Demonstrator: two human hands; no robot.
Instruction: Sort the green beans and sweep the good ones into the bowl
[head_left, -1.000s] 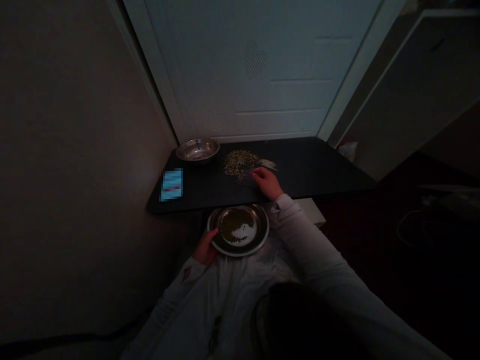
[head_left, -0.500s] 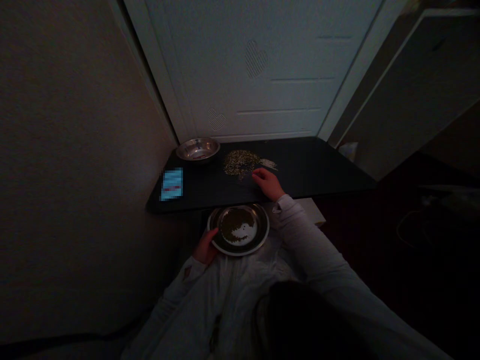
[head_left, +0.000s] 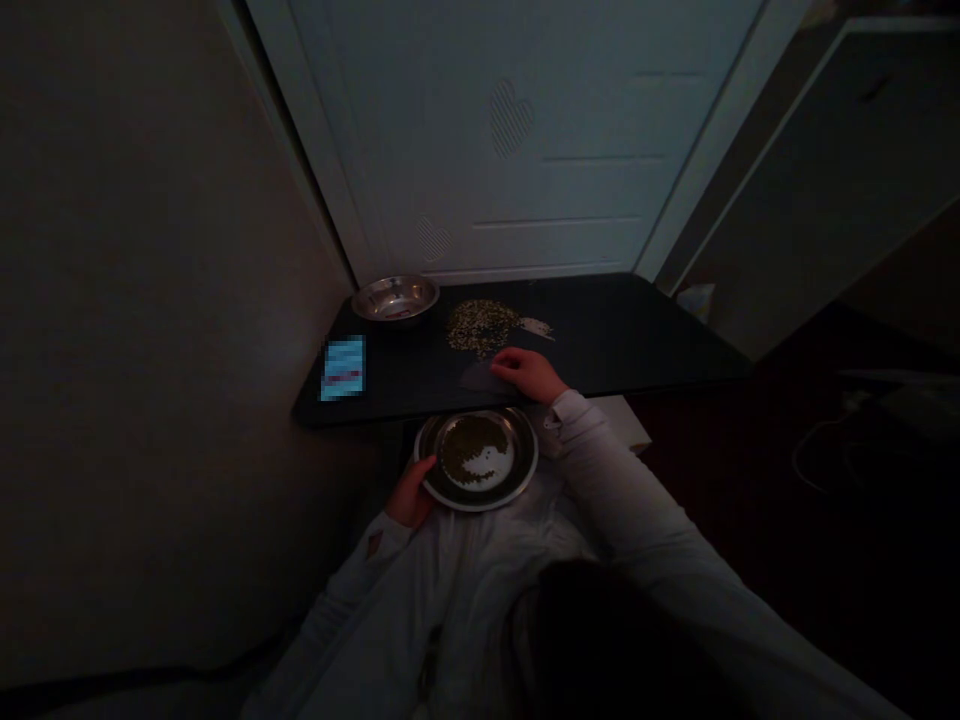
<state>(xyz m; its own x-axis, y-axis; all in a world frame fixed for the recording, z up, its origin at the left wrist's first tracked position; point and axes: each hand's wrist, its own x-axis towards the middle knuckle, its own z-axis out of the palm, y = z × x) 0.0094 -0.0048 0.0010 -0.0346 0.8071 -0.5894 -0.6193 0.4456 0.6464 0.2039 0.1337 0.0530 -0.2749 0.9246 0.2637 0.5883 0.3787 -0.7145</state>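
My left hand (head_left: 412, 494) grips the rim of a steel bowl (head_left: 478, 503) low in front of me, thumb over the edge. Small green beans (head_left: 469, 445), which look like mung beans, cover part of its bottom. Just over the front edge of the dark table, my right hand (head_left: 531, 373) is closed, thumb and fingers pinched together. A faint greyish, see-through patch (head_left: 480, 377) shows beside the fingertips; whether they hold it I cannot tell. Beyond the fingers lies a mixed pile of green and pale grains (head_left: 482, 326), with a small white pile (head_left: 537, 327) to its right.
On the dark table (head_left: 637, 330), a second steel bowl (head_left: 396, 300) stands at the back left. A blurred blue packet (head_left: 343, 368) lies at the left edge. A white box (head_left: 627, 424) sits under the front edge, and a white door (head_left: 585, 120) rises behind.
My right hand has moved a little left and toward me, and the greyish patch now shows by its fingertips. My left hand and the bowl have stayed in place.
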